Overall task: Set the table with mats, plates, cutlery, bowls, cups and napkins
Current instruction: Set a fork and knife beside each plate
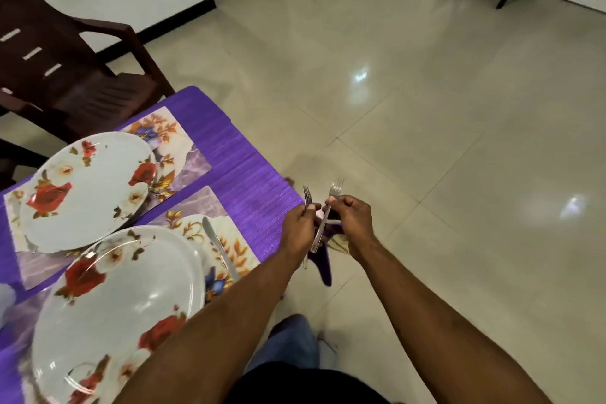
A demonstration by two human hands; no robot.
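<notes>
Fingers (310,207) of the left hand (296,229) pinch a silver metal fork (307,197) by its neck, tines up; its handle end shows below the wrist. Just beside, the right hand (352,223) pinches a second silver fork (335,188), whose handle slants down between both hands. Left of the fingers, on the purple tablecloth (255,187), a steel table knife (218,248) lies on a floral placemat (236,249) beside a white rose-patterned plate (131,298). Farther left, another matching plate (88,190) rests on its own mat (178,147).
</notes>
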